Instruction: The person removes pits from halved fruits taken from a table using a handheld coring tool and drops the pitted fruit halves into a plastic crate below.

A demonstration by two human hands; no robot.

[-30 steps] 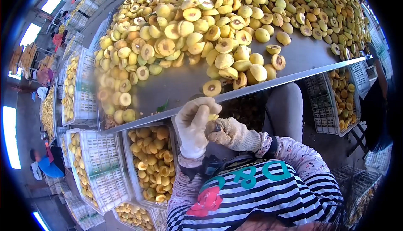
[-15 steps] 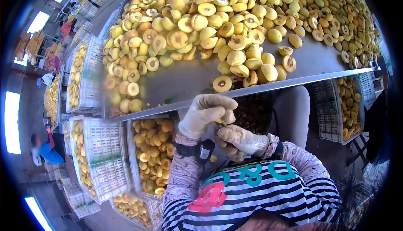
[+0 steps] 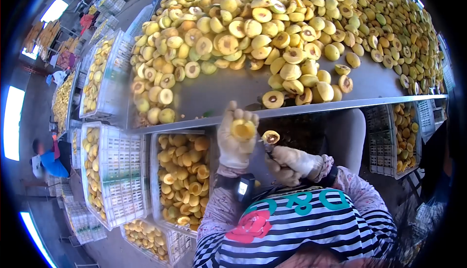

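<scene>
My left hand, in a whitish work glove, is turned palm up just below the metal table's front edge. Its fingers curl around a hollowed yellow peach half. Beside it, my right hand, also gloved, closes on a small pitting tool whose handle is mostly hidden by the fingers. At the tool's tip sits a round piece of peach with brown stone. A gap separates the hands. On the table ahead lies a large heap of peach halves, many with stones showing.
The metal table edge crosses before me. A crate of hollowed peach halves stands below it at left, beside white crates. Under the table is a grey tub; another crate is at right. A person in blue is far left.
My hands, earlier together over the fruit, have moved apart. The left palm has turned up, showing the hollowed half, and the stone piece now sits on the tool tip. The view shifted slightly.
</scene>
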